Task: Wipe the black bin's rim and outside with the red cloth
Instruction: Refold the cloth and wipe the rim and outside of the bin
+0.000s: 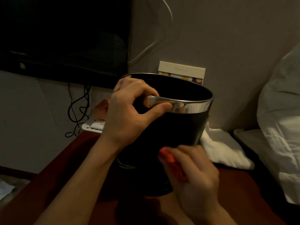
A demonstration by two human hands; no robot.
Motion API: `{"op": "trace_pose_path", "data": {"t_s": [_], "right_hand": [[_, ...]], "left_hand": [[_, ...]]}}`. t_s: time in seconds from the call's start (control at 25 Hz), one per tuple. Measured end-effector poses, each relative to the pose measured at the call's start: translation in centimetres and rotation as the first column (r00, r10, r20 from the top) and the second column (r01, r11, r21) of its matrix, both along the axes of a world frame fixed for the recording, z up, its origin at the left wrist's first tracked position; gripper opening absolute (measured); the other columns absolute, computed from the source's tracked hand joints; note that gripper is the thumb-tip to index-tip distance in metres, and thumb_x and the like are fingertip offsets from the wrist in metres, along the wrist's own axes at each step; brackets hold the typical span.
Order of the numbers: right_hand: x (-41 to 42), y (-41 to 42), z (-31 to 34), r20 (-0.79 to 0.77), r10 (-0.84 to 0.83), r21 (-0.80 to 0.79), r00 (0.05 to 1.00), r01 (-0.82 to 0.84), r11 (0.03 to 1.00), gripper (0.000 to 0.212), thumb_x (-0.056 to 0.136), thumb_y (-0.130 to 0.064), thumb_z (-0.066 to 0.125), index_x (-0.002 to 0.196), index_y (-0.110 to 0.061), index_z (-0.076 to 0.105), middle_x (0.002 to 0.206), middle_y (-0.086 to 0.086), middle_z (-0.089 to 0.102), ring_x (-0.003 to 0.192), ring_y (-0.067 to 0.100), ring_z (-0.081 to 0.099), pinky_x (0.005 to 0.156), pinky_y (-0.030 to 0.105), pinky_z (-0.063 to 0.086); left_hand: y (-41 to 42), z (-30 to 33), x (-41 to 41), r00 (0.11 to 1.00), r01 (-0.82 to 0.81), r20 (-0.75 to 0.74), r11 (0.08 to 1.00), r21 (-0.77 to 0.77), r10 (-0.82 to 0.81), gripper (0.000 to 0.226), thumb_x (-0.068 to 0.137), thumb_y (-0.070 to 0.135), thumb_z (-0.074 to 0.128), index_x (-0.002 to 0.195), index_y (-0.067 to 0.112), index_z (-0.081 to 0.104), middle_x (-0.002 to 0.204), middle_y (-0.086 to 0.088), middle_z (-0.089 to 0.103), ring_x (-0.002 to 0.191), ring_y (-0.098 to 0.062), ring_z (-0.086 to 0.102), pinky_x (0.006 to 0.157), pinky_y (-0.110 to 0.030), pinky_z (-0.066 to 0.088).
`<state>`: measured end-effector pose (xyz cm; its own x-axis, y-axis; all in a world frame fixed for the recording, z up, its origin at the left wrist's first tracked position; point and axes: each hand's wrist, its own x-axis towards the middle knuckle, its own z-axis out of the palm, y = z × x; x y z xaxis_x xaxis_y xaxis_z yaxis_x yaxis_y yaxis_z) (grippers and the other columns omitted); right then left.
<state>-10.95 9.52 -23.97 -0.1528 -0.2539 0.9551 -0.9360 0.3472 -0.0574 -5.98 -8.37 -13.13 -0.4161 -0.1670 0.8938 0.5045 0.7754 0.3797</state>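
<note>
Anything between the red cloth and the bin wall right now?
Nothing visible. The right hand holds the red cloth against the lower outside of the black round bin, which stands on the dark red table. The left hand grips its shiny metal rim.

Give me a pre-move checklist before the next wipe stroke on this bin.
1. Round black bin with a shiny metal rim band steadied: ok, the left hand grips the rim.
2. Crumpled red cloth in hand: ok, the right hand holds it.
3. Cloth against the bin's lower outside: cannot tell, blurred.
4. Bin seated on the dark red-brown table: ok.
5. White folded towel clear of the bin: cannot tell, it lies close behind.
6. Rim already wiped: cannot tell.
</note>
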Motion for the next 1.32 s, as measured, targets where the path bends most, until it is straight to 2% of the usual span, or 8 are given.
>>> {"op": "trace_pose_path", "data": {"t_s": [0.16, 0.36, 0.48, 0.6, 0.72, 0.84, 1.08, 1.32], "right_hand": [[-2.0, 2.5, 3.9, 0.152, -0.064, -0.210, 0.986, 0.095, 0.973, 0.023, 0.091, -0.021, 0.078, 0.106, -0.004, 0.076, 0.105, 0.000, 0.064, 0.093, 0.016, 0.064, 0.087, 0.016, 0.048], [-3.3, 3.4, 4.2, 0.221, -0.012, -0.220, 0.975, 0.062, 0.973, 0.023, 0.092, -0.022, 0.076, 0.107, -0.005, 0.073, 0.102, 0.005, 0.068, 0.093, 0.008, 0.063, 0.086, 0.010, 0.045], [-3.1, 3.5, 3.9, 0.206, -0.007, -0.219, 0.979, 0.053, 0.974, 0.022, 0.091, -0.023, 0.077, 0.106, -0.006, 0.074, 0.101, 0.005, 0.069, 0.093, 0.009, 0.064, 0.087, 0.011, 0.045], [-2.2, 2.7, 2.0, 0.105, -0.038, -0.135, 0.994, 0.053, 0.989, 0.024, 0.090, -0.022, 0.077, 0.103, -0.002, 0.078, 0.099, 0.008, 0.069, 0.090, 0.013, 0.062, 0.085, 0.015, 0.046], [-1.2, 1.2, -2.3, -0.032, 0.028, 0.072, 0.999, -0.026, 0.997, 0.017, 0.090, -0.019, 0.077, 0.096, -0.004, 0.081, 0.096, 0.009, 0.073, 0.080, 0.021, 0.062, 0.072, 0.029, 0.050], [-0.4, -0.1, -5.8, -0.160, 0.057, 0.289, 0.986, -0.009, 0.957, 0.017, 0.099, -0.023, 0.068, 0.094, -0.014, 0.082, 0.094, 0.002, 0.074, 0.074, 0.019, 0.059, 0.066, 0.029, 0.041], [-1.0, 1.1, -1.8, -0.084, 0.021, 0.080, 0.996, -0.015, 0.997, 0.011, 0.087, -0.013, 0.082, 0.095, -0.007, 0.083, 0.094, 0.006, 0.076, 0.077, 0.023, 0.063, 0.068, 0.033, 0.052], [0.3, -1.4, -6.1, -0.103, 0.061, 0.418, 0.993, -0.012, 0.908, 0.017, 0.099, -0.028, 0.069, 0.087, -0.023, 0.079, 0.085, -0.008, 0.070, 0.071, 0.015, 0.062, 0.059, 0.027, 0.043]], "left_hand": [[-0.3, -0.1, 0.2, 0.999, 0.019, -0.034, 0.998, 0.057, -0.017, 0.014, 0.088, 0.029, 0.061, 0.083, 0.016, 0.063, 0.087, 0.006, 0.060, 0.096, -0.009, 0.054, 0.094, -0.043, 0.041], [4.0, -0.3, 0.2, 0.985, -0.174, -0.020, 0.972, -0.155, 0.173, 0.018, 0.088, 0.038, 0.058, 0.095, 0.022, 0.063, 0.096, 0.015, 0.056, 0.106, -0.002, 0.047, 0.113, -0.036, 0.015], [3.0, -0.3, 0.1, 0.995, -0.096, -0.011, 0.990, -0.103, 0.096, 0.025, 0.080, 0.045, 0.066, 0.095, 0.025, 0.060, 0.093, 0.018, 0.055, 0.104, 0.004, 0.045, 0.110, -0.038, 0.024], [1.2, -0.2, 0.1, 0.999, -0.031, -0.009, 0.999, -0.005, 0.031, 0.022, 0.077, 0.041, 0.070, 0.090, 0.027, 0.059, 0.092, 0.024, 0.053, 0.100, 0.006, 0.045, 0.096, -0.040, 0.039], [1.2, -0.1, 0.1, 0.999, -0.038, -0.007, 0.999, 0.000, 0.038, 0.023, 0.077, 0.042, 0.070, 0.089, 0.025, 0.060, 0.092, 0.023, 0.054, 0.099, 0.002, 0.047, 0.093, -0.039, 0.040], [1.1, -0.2, 0.1, 0.999, -0.040, -0.006, 0.999, -0.010, 0.040, 0.022, 0.078, 0.041, 0.069, 0.089, 0.025, 0.060, 0.091, 0.022, 0.054, 0.099, -0.001, 0.047, 0.092, -0.038, 0.040], [1.1, -0.2, 0.0, 0.999, -0.045, -0.014, 0.999, 0.007, 0.045, 0.022, 0.077, 0.039, 0.071, 0.089, 0.023, 0.061, 0.090, 0.017, 0.057, 0.099, -0.006, 0.049, 0.091, -0.041, 0.041], [1.0, -0.3, 0.0, 0.999, -0.036, 0.000, 0.999, -0.001, 0.036, 0.022, 0.078, 0.040, 0.070, 0.089, 0.022, 0.062, 0.089, 0.015, 0.057, 0.098, -0.004, 0.048, 0.089, -0.033, 0.040]]}}
